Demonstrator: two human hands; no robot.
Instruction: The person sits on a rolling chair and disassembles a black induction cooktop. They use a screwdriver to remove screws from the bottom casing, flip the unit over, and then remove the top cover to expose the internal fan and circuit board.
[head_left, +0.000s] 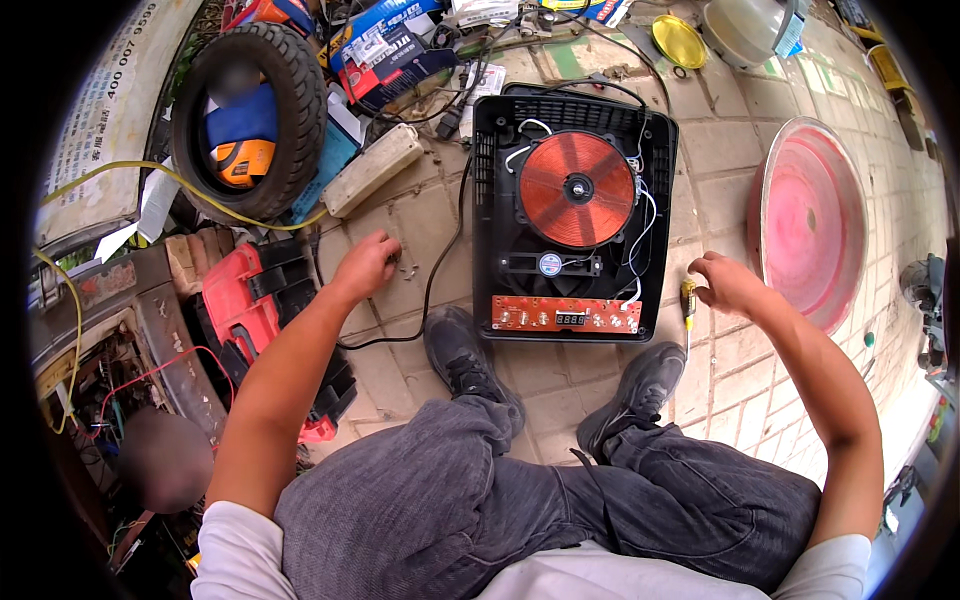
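Observation:
An opened induction cooker lies between my shoes, its black housing (484,230) showing the inside. A round copper coil (577,189) fills the upper part, and an orange circuit board (566,316) with a small display runs along the near edge. White wires link them at the right. Left of the housing, my left hand (367,266) is low over the paving with curled fingers; anything in them is hidden. Small bits (408,270) lie beside its fingertips. At the right, my right hand (728,284) has its fingers closed at the yellow-and-black handle of a screwdriver (688,305), shaft pointing toward me.
A pink basin (812,220) stands at the right. On the left are a tyre (305,125), a long pale block (375,170), a red-and-black case (235,295) and a black cable (432,285). Boxes (385,68) and a yellow dish (679,42) lie at the back.

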